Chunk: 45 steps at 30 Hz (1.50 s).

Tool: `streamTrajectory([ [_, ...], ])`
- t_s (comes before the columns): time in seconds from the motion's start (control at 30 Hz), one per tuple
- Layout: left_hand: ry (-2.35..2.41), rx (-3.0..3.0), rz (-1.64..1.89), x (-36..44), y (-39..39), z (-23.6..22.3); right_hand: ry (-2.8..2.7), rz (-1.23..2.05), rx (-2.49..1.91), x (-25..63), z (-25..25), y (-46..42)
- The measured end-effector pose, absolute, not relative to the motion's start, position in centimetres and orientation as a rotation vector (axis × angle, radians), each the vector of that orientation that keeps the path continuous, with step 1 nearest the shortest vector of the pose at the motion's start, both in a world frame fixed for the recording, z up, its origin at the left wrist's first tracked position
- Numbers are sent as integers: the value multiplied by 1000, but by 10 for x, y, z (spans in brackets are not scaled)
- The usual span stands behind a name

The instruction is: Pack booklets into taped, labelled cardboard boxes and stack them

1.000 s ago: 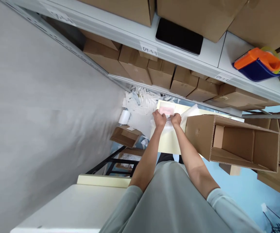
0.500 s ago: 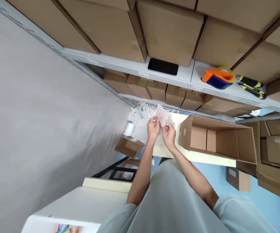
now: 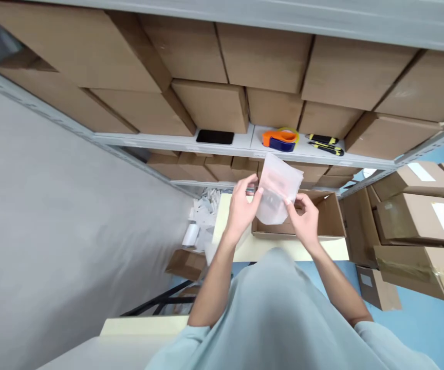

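Note:
A translucent, frosted plastic bag (image 3: pixel 278 180) is held up in front of me, with faint reddish and grey marks showing through it. At its left edge, my left hand (image 3: pixel 242 208) has thumb and fingers closed on the plastic. My right hand (image 3: pixel 305 218) pinches the lower right side, thumb on the front and fingers curled behind. An open cardboard box (image 3: pixel 329 213) lies behind and below the bag on the pale yellow table (image 3: pixel 253 249), partly covered by the bag and right hand.
Ahead, a metal shelf (image 3: pixel 160 140) carries many cartons, a black phone (image 3: pixel 215 136), an orange and blue tape dispenser (image 3: pixel 279 140) and black-yellow cutters (image 3: pixel 325 145). Stacked cartons (image 3: pixel 418 218) stand right. White scraps (image 3: pixel 206 208) and a white roll (image 3: pixel 191 234) lie left, near the grey wall (image 3: pixel 71 231).
Both hands have lifted the bag and moved right, from over the table's left part to in front of the open box. The bag now looks more spread out. The view has shifted too.

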<state>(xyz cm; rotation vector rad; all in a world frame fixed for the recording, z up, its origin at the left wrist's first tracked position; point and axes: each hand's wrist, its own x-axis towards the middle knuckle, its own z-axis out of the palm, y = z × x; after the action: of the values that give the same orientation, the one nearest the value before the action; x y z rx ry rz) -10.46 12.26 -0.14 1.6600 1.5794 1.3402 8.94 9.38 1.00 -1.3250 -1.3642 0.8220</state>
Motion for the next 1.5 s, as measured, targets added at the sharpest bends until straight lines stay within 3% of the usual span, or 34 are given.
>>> streamTrajectory([
  [0.13, 1440, 2031, 1313, -66, 128, 53, -1712, 635, -1344, 161, 37, 114],
  [0.3, 1137, 2496, 924, -25, 143, 82, -2150, 431, -1314, 204, 54, 129],
  [0.43, 1099, 2555, 750, -12, 155, 67, -2263, 393, -1335, 223, 57, 133],
  [0.77, 1149, 2332, 818, -28, 161, 38, -2381, 540, -1329, 276, 48, 143],
  [1.2, 1377, 2126, 240, -13, 169, -95, -2931, 592, -1738, 229, -49, 157],
  [1.5, 1389, 2165, 159, -20, 168, -98, -2817, 741, -1881, 219, -60, 160],
])
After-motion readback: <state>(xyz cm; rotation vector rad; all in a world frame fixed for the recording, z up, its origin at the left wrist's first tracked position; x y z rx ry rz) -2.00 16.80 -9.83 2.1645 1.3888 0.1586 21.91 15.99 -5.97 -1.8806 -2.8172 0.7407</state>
